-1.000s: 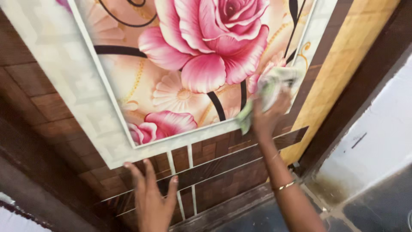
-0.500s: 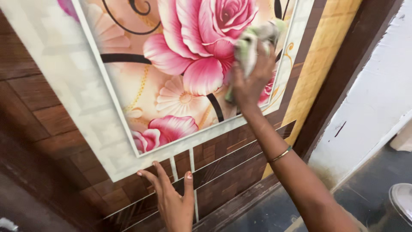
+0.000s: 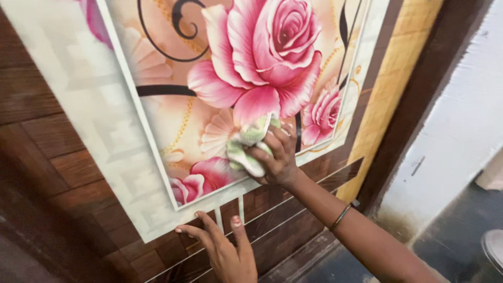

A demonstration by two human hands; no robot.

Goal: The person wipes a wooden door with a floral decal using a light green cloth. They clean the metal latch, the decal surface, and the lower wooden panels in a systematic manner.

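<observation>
The right hand (image 3: 275, 157) is bunched around a pale green-and-white cloth (image 3: 246, 149), pressing it against the floral panel (image 3: 230, 78) just below the big pink rose (image 3: 267, 50). A thin bangle (image 3: 341, 216) circles that forearm. Lower down, the left hand (image 3: 222, 249) lies flat — fingers spread — on the brown wood-pattern wall (image 3: 47, 152), fingertips touching the panel's pale border.

the cloth (image 3: 246, 147) is partly hidden under the right hand (image 3: 277, 157), its full size unclear. the left hand (image 3: 222, 251) is cut off at the wrist by the bottom edge. the panel (image 3: 120, 152) runs past the top edge. a pale object (image 3: 492, 249) at the right edge is unidentifiable.
</observation>
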